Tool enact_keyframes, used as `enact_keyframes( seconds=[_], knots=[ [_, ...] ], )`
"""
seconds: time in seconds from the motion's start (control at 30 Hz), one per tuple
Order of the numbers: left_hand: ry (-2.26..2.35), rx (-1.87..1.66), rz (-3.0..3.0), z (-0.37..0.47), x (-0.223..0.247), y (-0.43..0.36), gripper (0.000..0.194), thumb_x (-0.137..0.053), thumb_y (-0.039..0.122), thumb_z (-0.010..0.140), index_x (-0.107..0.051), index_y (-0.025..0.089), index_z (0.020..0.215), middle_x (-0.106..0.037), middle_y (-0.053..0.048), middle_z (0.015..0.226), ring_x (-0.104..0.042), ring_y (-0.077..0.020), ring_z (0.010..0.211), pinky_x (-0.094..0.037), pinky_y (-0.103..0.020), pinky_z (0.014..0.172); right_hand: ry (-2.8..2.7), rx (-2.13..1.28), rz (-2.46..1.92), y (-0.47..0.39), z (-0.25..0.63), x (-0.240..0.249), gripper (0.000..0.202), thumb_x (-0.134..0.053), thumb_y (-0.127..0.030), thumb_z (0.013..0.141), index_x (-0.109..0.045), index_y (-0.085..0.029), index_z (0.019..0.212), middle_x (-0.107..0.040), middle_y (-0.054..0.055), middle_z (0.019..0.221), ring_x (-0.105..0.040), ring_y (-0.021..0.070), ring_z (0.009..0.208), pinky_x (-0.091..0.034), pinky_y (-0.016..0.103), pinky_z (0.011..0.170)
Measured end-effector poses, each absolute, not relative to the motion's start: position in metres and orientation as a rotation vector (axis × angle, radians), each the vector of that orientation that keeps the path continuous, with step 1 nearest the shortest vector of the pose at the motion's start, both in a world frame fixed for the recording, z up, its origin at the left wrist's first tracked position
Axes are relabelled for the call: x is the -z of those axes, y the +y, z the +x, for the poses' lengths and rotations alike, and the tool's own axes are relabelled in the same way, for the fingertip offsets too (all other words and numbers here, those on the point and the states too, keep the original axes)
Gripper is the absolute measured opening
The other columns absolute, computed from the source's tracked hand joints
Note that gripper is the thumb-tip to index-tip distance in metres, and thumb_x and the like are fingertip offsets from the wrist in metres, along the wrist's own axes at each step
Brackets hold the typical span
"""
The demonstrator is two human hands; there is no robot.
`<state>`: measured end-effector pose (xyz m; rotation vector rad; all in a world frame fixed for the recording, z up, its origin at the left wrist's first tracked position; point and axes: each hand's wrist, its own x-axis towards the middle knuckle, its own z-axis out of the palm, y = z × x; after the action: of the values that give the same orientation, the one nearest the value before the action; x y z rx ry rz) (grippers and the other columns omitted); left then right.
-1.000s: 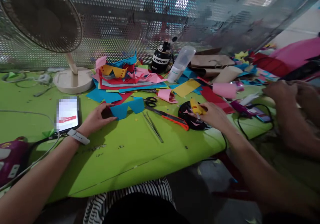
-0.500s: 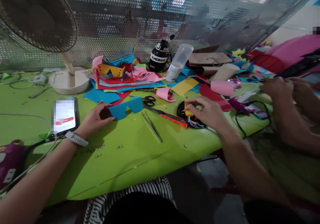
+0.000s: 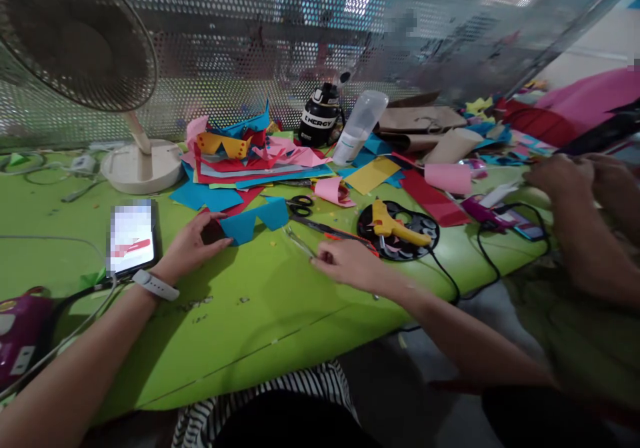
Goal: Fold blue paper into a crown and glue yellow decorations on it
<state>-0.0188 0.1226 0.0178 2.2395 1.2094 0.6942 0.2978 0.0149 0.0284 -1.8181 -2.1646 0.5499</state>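
My left hand pinches one end of a pair of blue paper glasses just above the green table. My right hand has its fingers closed on the rear end of metal tweezers, whose tips point toward the blue glasses. Right behind that hand lies an orange utility knife, partly covered by it, beside black-handled scissors. A yellow glue gun rests on a black palette-shaped tray, apart from my hand.
Stacked coloured paper lies at the back, with a black bottle and a clear bottle. A fan and a phone stand at left. A co-worker's hands are at right, near cables.
My right hand has let go of the glue gun, which now lies on the black tray. It has moved left and taken hold of the tweezers. My left hand still holds the blue glasses.
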Motion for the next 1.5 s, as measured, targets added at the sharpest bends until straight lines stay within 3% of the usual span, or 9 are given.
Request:
enact_keyframes(
  seconds=[0.1, 0.2, 0.33, 0.43, 0.63, 0.83, 0.97, 1.13, 1.5],
  knots=[
    [1.189, -0.699, 2.254, -0.019, -0.016, 0.123, 0.056, -0.066, 0.051, 0.080, -0.057, 0.019, 0.126, -0.064, -0.012, 0.123, -0.061, -0.0294, 0.114, -0.048, -0.043, 0.097, -1.819, -0.858, -1.792, 0.015, 0.309, -0.032, 0.020, -0.058, -0.040, 0.087, -0.060, -0.021, 0.088, -0.065, -0.001, 0.063, -0.059, 0.0133, 0.046, -0.042, 0.024, 0.045],
    [1.191, -0.696, 2.257, -0.018, -0.016, 0.124, 0.057, -0.066, 0.052, 0.080, -0.057, 0.018, 0.125, -0.063, -0.013, 0.126, -0.057, -0.0308, 0.121, -0.046, -0.045, 0.101, -1.536, -1.047, -1.615, 0.019, 0.319, -0.039, 0.041, -0.064, -0.046, 0.082, -0.060, -0.019, 0.113, -0.065, -0.002, 0.063, -0.061, 0.0134, 0.046, -0.051, 0.026, 0.047],
    [1.172, -0.705, 2.262, -0.018, -0.017, 0.123, 0.056, -0.066, 0.051, 0.080, -0.056, 0.018, 0.125, -0.062, -0.013, 0.128, -0.055, -0.0311, 0.125, -0.044, -0.046, 0.104, -1.294, -1.144, -1.379, 0.021, 0.325, -0.051, 0.039, -0.075, -0.045, 0.072, -0.070, -0.018, 0.099, -0.070, 0.003, 0.071, -0.067, 0.0147, 0.059, -0.058, 0.029, 0.059],
    [1.158, -0.703, 2.269, -0.018, -0.017, 0.123, 0.055, -0.066, 0.049, 0.081, -0.056, 0.018, 0.125, -0.063, -0.012, 0.126, -0.057, -0.0302, 0.121, -0.046, -0.043, 0.102, -1.255, -1.091, -1.268, 0.016, 0.321, -0.056, 0.040, -0.082, -0.039, 0.066, -0.071, -0.019, 0.099, -0.071, 0.002, 0.075, -0.069, 0.0156, 0.064, -0.059, 0.030, 0.061],
    [1.150, -0.710, 2.243, -0.017, -0.018, 0.121, 0.052, -0.066, 0.045, 0.082, -0.057, 0.019, 0.125, -0.064, -0.011, 0.124, -0.060, -0.0281, 0.114, -0.047, -0.043, 0.099, -1.318, -0.784, -1.239, 0.014, 0.299, -0.043, 0.032, -0.070, -0.051, 0.081, -0.063, -0.019, 0.077, -0.059, -0.004, 0.050, -0.054, 0.0110, 0.039, -0.046, 0.023, 0.038],
    [1.120, -0.724, 2.249, -0.016, -0.017, 0.120, 0.053, -0.067, 0.046, 0.081, -0.057, 0.017, 0.125, -0.063, -0.012, 0.124, -0.057, -0.0293, 0.118, -0.045, -0.044, 0.101, -1.764, -0.658, -1.335, 0.020, 0.308, -0.039, 0.029, -0.067, -0.044, 0.085, -0.066, -0.018, 0.071, -0.063, -0.001, 0.053, -0.061, 0.0125, 0.045, -0.048, 0.022, 0.042],
    [1.122, -0.725, 2.256, -0.016, -0.016, 0.120, 0.053, -0.066, 0.045, 0.081, -0.057, 0.017, 0.125, -0.065, -0.011, 0.120, -0.060, -0.0285, 0.114, -0.048, -0.043, 0.097, -1.786, -0.781, -1.291, 0.029, 0.304, -0.042, 0.029, -0.064, -0.044, 0.087, -0.072, -0.017, 0.079, -0.073, 0.004, 0.067, -0.071, 0.0179, 0.058, -0.055, 0.024, 0.047],
    [1.115, -0.720, 2.257, -0.016, -0.017, 0.120, 0.052, -0.066, 0.045, 0.081, -0.057, 0.017, 0.125, -0.064, -0.013, 0.124, -0.058, -0.0286, 0.117, -0.045, -0.044, 0.101, -1.627, -0.685, -1.163, 0.042, 0.280, -0.020, 0.025, -0.065, -0.042, 0.087, -0.073, -0.019, 0.091, -0.077, 0.005, 0.085, -0.074, 0.0187, 0.063, -0.061, 0.026, 0.053],
    [1.125, -0.721, 2.230, -0.015, -0.019, 0.119, 0.051, -0.066, 0.044, 0.082, -0.057, 0.017, 0.125, -0.063, -0.011, 0.124, -0.058, -0.0275, 0.118, -0.045, -0.044, 0.102, -1.752, -0.605, -1.116, 0.041, 0.283, -0.004, 0.020, -0.064, -0.035, 0.090, -0.072, -0.020, 0.100, -0.077, 0.004, 0.084, -0.074, 0.0165, 0.065, -0.063, 0.027, 0.058]
  ],
)
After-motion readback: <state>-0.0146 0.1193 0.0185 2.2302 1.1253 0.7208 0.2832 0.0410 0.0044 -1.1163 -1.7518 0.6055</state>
